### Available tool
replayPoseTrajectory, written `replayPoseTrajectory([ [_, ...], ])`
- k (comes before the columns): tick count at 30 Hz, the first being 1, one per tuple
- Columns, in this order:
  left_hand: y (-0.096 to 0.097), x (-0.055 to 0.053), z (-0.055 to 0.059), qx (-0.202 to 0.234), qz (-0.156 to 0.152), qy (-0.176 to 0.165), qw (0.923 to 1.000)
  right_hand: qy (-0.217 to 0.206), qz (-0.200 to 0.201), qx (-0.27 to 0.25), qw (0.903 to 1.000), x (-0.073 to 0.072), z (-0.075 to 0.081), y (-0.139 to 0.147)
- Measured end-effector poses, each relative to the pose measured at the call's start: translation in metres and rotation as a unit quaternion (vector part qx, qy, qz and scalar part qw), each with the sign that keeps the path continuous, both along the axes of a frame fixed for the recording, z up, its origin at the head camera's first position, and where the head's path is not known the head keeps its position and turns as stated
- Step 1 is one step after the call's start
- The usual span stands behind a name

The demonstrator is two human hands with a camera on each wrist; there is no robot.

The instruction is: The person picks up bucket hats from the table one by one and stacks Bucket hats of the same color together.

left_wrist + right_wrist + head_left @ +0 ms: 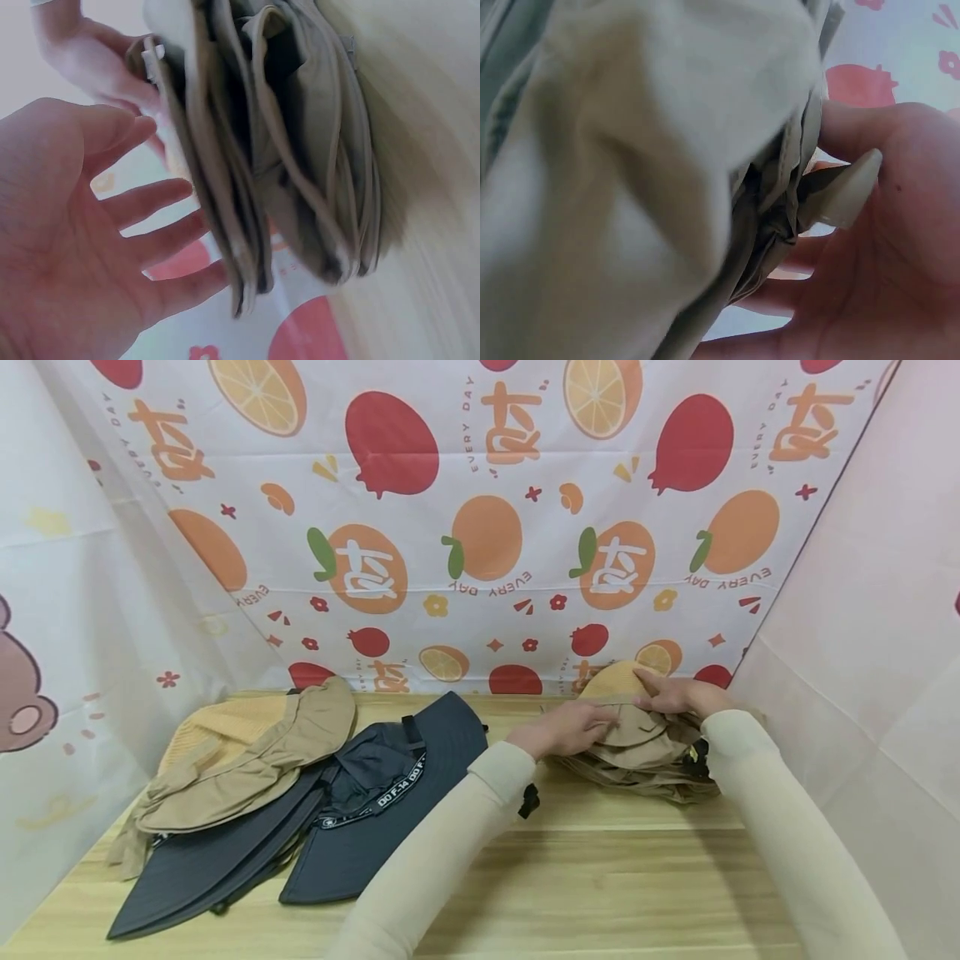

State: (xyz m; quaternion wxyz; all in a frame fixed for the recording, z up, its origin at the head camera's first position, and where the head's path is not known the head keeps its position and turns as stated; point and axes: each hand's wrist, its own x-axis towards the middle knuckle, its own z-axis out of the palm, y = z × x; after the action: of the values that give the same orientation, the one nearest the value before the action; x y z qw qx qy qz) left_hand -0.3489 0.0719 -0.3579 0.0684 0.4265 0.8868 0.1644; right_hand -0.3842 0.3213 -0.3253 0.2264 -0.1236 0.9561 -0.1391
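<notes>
A stack of khaki fabric sun hats (637, 752) lies at the back right of the table. The topmost hat's yellow ribbed part (615, 681) faces the back wall. My left hand (572, 728) touches the left side of the stack. In the left wrist view its fingers (161, 202) are spread, fingertips right at the layered brims (225, 180). On the far right side rests my right hand (678, 695), fingers stretched over the top hat. The right wrist view has this hand (870, 240) along the stack's edge, its fingertips hidden behind the cloth (667, 150).
To the left, a khaki hat with a yellow ribbed crown (240, 760) lies over several dark brims (202, 877). Beside it is a dark navy hat (420, 777) with a lettered band. Printed cloth walls (420, 635) enclose the wooden table (585, 877).
</notes>
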Motion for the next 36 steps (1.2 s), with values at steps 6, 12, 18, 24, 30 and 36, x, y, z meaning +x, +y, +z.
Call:
replayPoseTrajectory([
  [6, -0.035, 0.009, 0.007, 0.043, -0.009, -0.005, 0.999, 0.043, 0.005, 0.015, 0.9989, 0.01, 0.006, 0.0],
  [12, -0.092, 0.03, 0.011, 0.05, 0.026, -0.02, 0.9982, 0.097, -0.024, 0.067, 0.9927, 0.033, 0.017, -0.017],
  [18, -0.141, 0.057, 0.013, 0.038, 0.083, 0.002, 0.9958, 0.172, -0.024, 0.077, 0.9817, 0.067, 0.027, -0.053],
  [24, -0.181, 0.079, 0.016, 0.02, 0.105, 0.01, 0.9942, 0.2, 0.059, 0.002, 0.978, 0.099, 0.031, -0.089],
  [30, -0.223, 0.09, 0.023, 0.023, 0.111, 0.008, 0.9936, 0.191, 0.135, -0.049, 0.9712, 0.113, 0.026, -0.109],
  [36, -0.265, 0.096, 0.028, 0.053, 0.098, 0.005, 0.9937, 0.172, 0.197, -0.1, 0.96, 0.117, 0.014, -0.123],
])
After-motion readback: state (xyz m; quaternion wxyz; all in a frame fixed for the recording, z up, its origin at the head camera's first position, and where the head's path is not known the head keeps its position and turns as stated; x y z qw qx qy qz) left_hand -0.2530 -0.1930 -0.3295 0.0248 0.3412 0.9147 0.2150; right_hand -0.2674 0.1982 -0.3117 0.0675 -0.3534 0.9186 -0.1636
